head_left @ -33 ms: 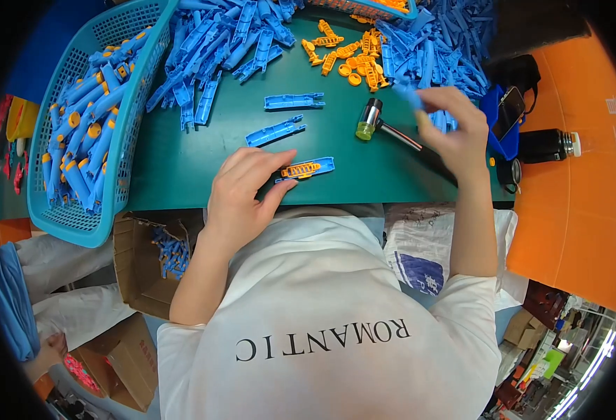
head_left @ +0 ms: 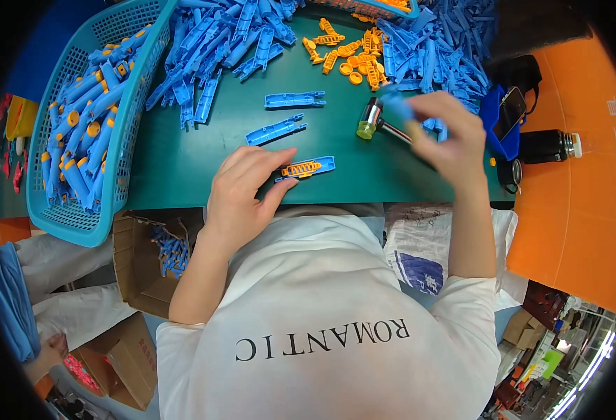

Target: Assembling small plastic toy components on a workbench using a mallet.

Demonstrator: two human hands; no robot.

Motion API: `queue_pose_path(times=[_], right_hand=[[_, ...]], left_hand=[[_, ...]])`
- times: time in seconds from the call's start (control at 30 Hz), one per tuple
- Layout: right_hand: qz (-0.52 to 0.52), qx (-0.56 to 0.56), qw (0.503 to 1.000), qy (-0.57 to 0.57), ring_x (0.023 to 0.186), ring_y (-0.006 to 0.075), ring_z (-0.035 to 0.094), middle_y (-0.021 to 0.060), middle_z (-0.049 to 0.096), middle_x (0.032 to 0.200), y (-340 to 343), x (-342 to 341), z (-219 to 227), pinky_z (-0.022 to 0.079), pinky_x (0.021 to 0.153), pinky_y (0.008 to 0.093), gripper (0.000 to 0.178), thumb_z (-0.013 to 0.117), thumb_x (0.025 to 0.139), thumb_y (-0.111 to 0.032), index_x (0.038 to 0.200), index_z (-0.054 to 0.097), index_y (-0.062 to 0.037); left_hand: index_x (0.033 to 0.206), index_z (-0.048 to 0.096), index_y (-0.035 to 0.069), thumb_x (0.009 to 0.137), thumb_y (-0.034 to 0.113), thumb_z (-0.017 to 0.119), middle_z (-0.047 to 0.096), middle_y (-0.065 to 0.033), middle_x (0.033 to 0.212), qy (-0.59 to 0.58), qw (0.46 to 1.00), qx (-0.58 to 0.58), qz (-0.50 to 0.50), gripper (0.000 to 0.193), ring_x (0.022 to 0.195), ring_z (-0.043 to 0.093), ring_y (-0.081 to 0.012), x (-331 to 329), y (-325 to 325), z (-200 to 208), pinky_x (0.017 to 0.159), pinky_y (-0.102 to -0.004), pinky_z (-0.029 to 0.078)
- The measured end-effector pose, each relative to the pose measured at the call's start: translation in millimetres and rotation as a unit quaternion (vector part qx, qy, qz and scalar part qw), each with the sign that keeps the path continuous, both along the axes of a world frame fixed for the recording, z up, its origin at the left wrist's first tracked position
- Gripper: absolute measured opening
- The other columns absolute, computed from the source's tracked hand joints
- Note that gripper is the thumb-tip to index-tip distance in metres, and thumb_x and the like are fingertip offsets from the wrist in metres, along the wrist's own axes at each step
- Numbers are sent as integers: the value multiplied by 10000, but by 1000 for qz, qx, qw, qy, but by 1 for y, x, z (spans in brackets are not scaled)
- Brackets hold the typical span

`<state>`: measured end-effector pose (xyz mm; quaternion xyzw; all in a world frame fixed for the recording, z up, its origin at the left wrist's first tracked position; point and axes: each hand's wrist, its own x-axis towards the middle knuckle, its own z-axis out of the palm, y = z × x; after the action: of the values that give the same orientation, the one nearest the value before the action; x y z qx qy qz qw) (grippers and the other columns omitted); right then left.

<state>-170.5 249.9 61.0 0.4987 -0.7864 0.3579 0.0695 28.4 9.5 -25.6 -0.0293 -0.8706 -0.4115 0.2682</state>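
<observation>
Near the front edge of the green table lies a blue plastic half-shell (head_left: 328, 164) with an orange toothed insert (head_left: 302, 169) set in it. My left hand (head_left: 241, 192) grips the left end of this shell between thumb and fingers. Raised over the table on the right, my right hand (head_left: 451, 136) pinches a blue plastic piece (head_left: 396, 105), blurred by motion. Behind it and partly covered is a small hammer (head_left: 369, 120) with a chrome head and a yellowish clear tip. Two more blue half-shells, one lower (head_left: 274, 131) and one upper (head_left: 294, 100), lie beyond my left hand.
A blue basket (head_left: 122, 164) of assembled blue-and-orange pieces stands left. Heaps of blue shells (head_left: 213, 38) and orange parts (head_left: 371, 59) cover the far side. At right are a phone (head_left: 511, 110) and a black bottle (head_left: 542, 145). Another person's hand (head_left: 56, 348) shows lower left.
My right hand has shifted slightly left with the blue piece, which is now above the hammer's head. My left hand and the shell it grips have stayed put.
</observation>
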Motion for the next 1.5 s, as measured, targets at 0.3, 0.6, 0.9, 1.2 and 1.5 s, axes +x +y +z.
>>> queue_pose_path(times=[0.3, 0.6, 0.9, 1.2, 1.5], right_hand=[[174, 73, 982, 3, 825, 279, 663, 103, 706, 921, -47, 49, -26, 554, 718, 369, 306, 787, 708, 11, 1006, 736, -27], [190, 122, 974, 36, 853, 272, 650, 91, 693, 924, -56, 52, -27, 562, 729, 381, 283, 782, 722, 10, 999, 728, -14], [201, 141, 968, 42, 883, 276, 650, 93, 692, 938, -57, 51, -25, 564, 754, 377, 280, 777, 751, -1, 1028, 734, -9], [180, 148, 969, 78, 862, 277, 644, 95, 683, 894, -54, 54, -34, 554, 734, 386, 262, 779, 784, -47, 1038, 737, 2], [132, 69, 988, -36, 865, 283, 666, 101, 712, 933, -38, 52, -49, 550, 739, 373, 252, 777, 775, 12, 1025, 756, -13]], left_hand=[[1231, 682, 70, 776, 41, 811, 737, -69, 976, -14, 1000, 12, 6, 474, 928, 669, -272, -1, 3, 6, 841, -394, 527], [1231, 676, 72, 781, 50, 808, 737, -59, 970, -18, 1000, 20, 4, 469, 927, 673, -264, -1, 2, 4, 842, -393, 530], [1216, 678, 73, 776, 50, 813, 738, -60, 954, -10, 1000, 15, 2, 461, 898, 672, -271, -2, 2, 4, 830, -396, 525], [1054, 755, 74, 749, 70, 834, 749, -69, 957, 9, 1000, -9, -15, 315, 885, 673, -269, -4, -1, 7, 806, -384, 531], [1030, 772, 43, 784, 51, 816, 736, -75, 1010, 5, 999, -41, -2, 250, 885, 680, -260, -1, 3, 14, 783, -367, 550]])
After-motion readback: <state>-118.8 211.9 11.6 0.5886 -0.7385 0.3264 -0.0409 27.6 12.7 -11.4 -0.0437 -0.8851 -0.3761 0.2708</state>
